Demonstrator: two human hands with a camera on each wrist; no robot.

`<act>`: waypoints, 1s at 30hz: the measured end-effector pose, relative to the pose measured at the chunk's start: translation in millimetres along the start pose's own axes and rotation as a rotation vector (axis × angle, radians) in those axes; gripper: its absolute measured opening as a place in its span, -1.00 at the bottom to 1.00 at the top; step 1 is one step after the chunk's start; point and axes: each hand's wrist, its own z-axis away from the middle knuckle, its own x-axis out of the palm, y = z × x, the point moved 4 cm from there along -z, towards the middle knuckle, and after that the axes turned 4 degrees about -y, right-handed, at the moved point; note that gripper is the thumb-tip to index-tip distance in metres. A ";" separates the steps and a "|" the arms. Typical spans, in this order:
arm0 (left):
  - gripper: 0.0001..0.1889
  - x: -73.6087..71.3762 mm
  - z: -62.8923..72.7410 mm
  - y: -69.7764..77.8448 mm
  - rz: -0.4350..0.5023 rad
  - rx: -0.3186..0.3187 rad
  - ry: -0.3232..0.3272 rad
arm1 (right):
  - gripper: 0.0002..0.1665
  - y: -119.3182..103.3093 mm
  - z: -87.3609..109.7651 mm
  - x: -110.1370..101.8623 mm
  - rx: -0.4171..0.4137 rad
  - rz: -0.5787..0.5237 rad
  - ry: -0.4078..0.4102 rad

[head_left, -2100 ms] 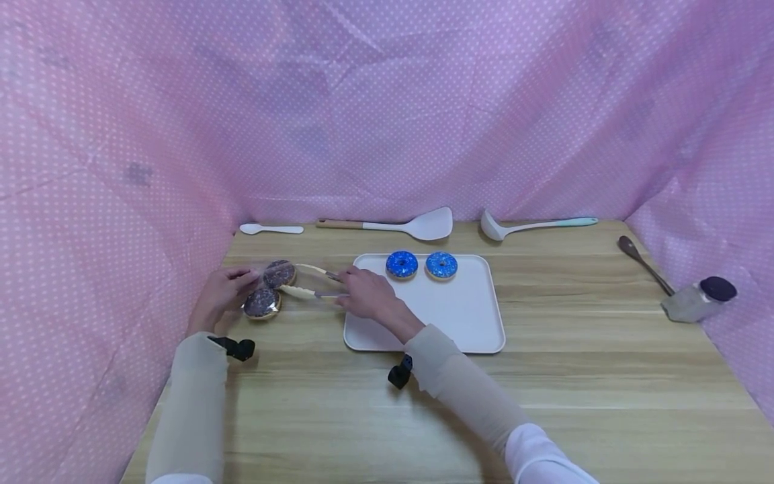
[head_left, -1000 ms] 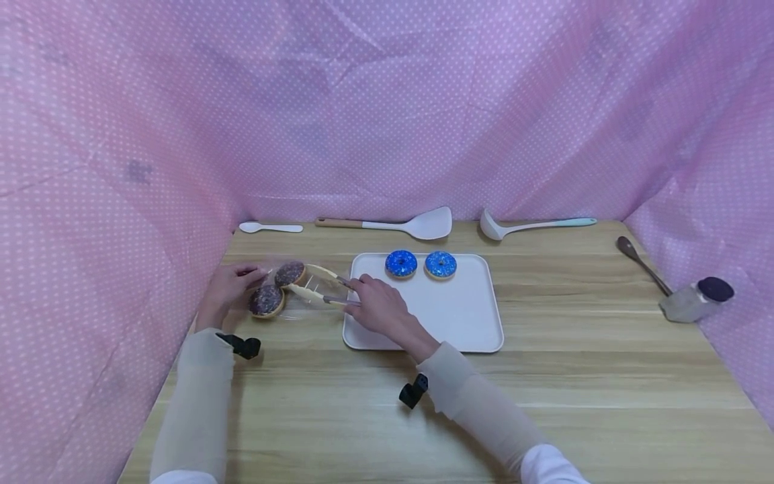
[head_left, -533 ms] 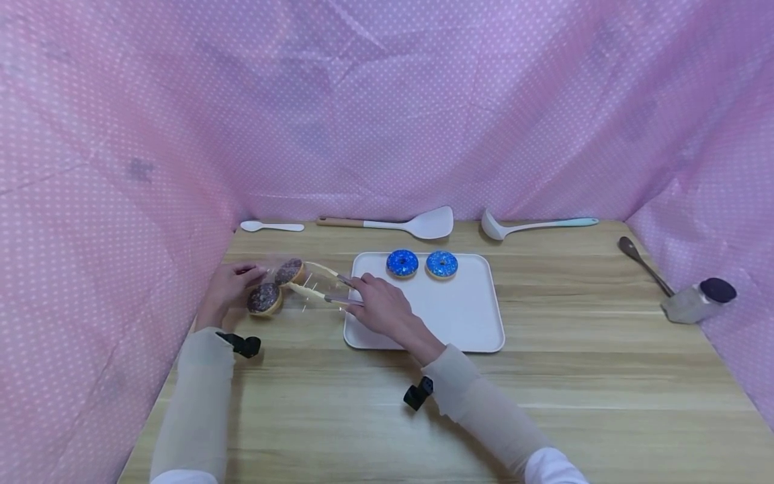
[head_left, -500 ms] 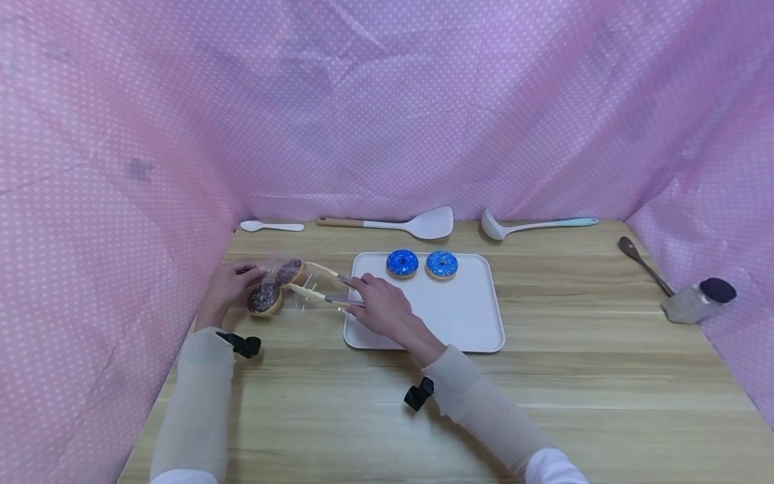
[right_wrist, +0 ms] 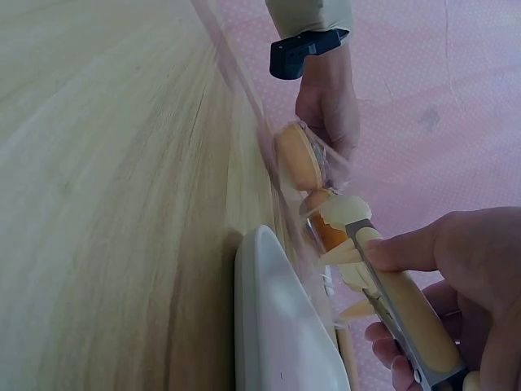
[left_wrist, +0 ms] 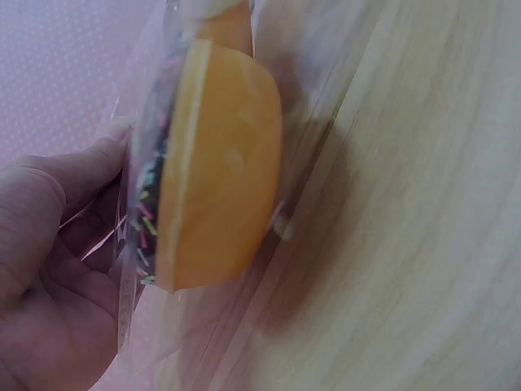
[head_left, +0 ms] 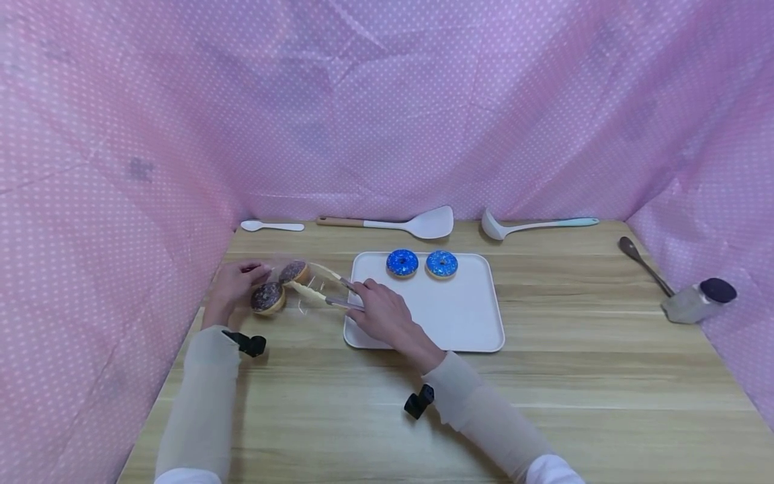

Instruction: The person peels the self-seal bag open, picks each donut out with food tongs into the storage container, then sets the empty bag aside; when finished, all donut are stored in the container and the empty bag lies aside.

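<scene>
At the table's left side my left hand [head_left: 232, 284] pinches the edge of a clear plastic bag [left_wrist: 125, 322] between thumb and fingers. Two chocolate doughnuts with sprinkles are inside: the nearer doughnut [head_left: 268, 298] is tipped on its side, and the farther doughnut [head_left: 293, 271] lies beside it. My right hand [head_left: 387, 313] grips a pair of tongs [right_wrist: 407, 314] with cream tips. Those tips reach into the bag's mouth from the right, one on each side of the farther doughnut. Part of that doughnut is hidden behind the tips in the right wrist view.
A white tray [head_left: 450, 316] with two blue doughnuts [head_left: 402, 263] lies under and beyond my right hand. Along the back edge are a small white spoon [head_left: 272, 226], a spatula [head_left: 426, 224] and a ladle [head_left: 496, 228]. A dark spoon [head_left: 643, 264] and a lidded jar [head_left: 695, 302] lie far right.
Over two seconds both hands, the bag, its doughnuts and the tongs have shifted slightly right. The nearer doughnut has tipped more onto its side. The tray has not moved.
</scene>
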 end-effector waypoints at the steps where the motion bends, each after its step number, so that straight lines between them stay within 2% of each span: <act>1: -0.60 -0.4 -0.1 -0.6 0.004 0.000 0.002 | -0.39 0.3 0.7 -0.1 0.000 -0.003 0.003; 5: -0.59 -3.1 0.0 -2.6 -0.020 -0.007 0.033 | -0.40 2.8 3.5 0.6 -0.019 0.000 0.012; 8: -0.58 -5.9 0.2 -3.4 -0.072 -0.007 0.055 | -0.39 5.2 6.5 0.8 -0.034 -0.002 0.018; 15: -0.55 -6.8 1.0 -2.2 -0.147 -0.010 0.067 | -0.40 9.5 11.5 2.1 -0.047 -0.039 0.036; 21: -0.57 0.1 0.2 2.5 -0.140 0.020 0.051 | -0.43 6.2 12.0 0.9 -0.044 -0.075 0.053; 26: -0.58 2.7 -0.5 3.5 -0.173 0.051 0.091 | -0.43 4.6 13.3 -0.1 -0.003 -0.053 0.042; 30: -0.60 4.4 -1.2 1.9 -0.148 0.030 0.085 | -0.38 6.4 13.4 2.5 0.029 -0.032 0.018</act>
